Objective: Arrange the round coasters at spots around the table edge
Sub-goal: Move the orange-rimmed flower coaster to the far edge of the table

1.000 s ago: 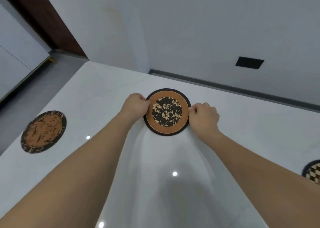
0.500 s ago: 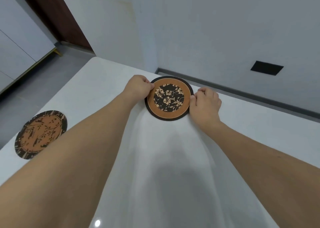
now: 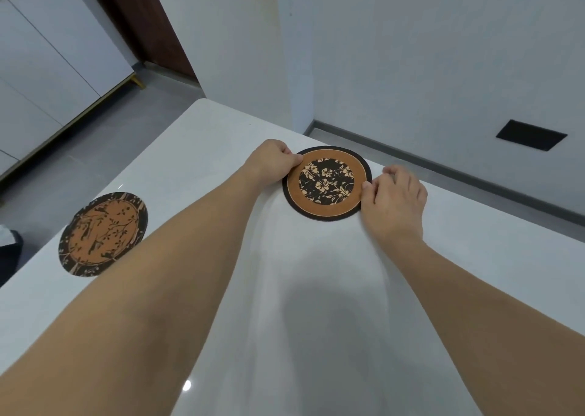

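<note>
A round coaster with a black floral centre and a brown ring, the floral coaster (image 3: 326, 183), lies flat on the white table (image 3: 316, 304) close to its far edge. My left hand (image 3: 273, 159) pinches the coaster's left rim with curled fingers. On the right rim, my right hand (image 3: 395, 195) rests with thumb and fingertips touching the edge, the other fingers loosely spread. A second round coaster, orange with black branch patterns (image 3: 103, 233), lies by the table's left edge.
The table's far edge runs just behind the floral coaster, with a grey wall and floor gap beyond. White cabinets (image 3: 41, 67) and a dark door stand at the upper left. A dark vent (image 3: 531, 134) sits low on the wall.
Both hands have slid the floral coaster away from me to the far edge of the table. My right hand's fingers have loosened on the rim.
</note>
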Action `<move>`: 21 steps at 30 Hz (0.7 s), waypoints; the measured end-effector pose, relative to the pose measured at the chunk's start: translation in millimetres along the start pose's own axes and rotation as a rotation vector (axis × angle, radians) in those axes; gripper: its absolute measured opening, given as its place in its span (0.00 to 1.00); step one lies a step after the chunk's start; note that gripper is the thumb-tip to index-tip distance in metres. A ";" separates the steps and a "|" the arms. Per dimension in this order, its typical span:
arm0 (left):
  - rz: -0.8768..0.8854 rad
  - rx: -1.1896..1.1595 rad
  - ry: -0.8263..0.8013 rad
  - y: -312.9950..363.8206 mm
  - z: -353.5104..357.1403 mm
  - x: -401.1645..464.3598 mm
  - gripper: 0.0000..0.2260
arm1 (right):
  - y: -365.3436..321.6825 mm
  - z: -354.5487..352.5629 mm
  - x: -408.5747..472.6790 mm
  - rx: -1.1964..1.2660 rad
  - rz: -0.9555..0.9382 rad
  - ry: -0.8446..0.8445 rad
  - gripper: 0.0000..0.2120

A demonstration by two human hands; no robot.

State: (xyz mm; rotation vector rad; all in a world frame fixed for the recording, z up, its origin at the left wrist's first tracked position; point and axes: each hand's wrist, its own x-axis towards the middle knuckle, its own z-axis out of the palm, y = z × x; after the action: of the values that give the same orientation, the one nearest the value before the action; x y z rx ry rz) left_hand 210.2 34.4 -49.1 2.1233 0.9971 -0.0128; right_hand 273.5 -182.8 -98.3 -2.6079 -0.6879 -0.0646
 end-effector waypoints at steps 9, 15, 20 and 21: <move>0.008 0.099 0.081 -4.4 12.5 4.4 0.12 | -0.8 -1.3 -1.5 -0.011 -0.003 0.016 0.14; 0.027 -0.032 0.020 -7.5 7.0 9.0 0.12 | -0.3 -0.9 -2.4 0.005 -0.007 0.053 0.12; 0.006 -0.035 0.021 -2.7 7.2 1.9 0.11 | -1.0 -3.6 -4.0 0.003 -0.030 0.044 0.18; 0.002 -0.016 0.028 -1.1 7.7 0.2 0.11 | -0.8 -3.8 -3.6 -0.013 -0.040 0.030 0.19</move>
State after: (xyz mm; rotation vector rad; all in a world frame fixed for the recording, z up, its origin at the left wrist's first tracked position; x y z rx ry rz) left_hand 211.9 29.9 -55.3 2.1154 1.0076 0.0259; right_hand 270.2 -185.4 -95.1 -2.6005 -0.7319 -0.1206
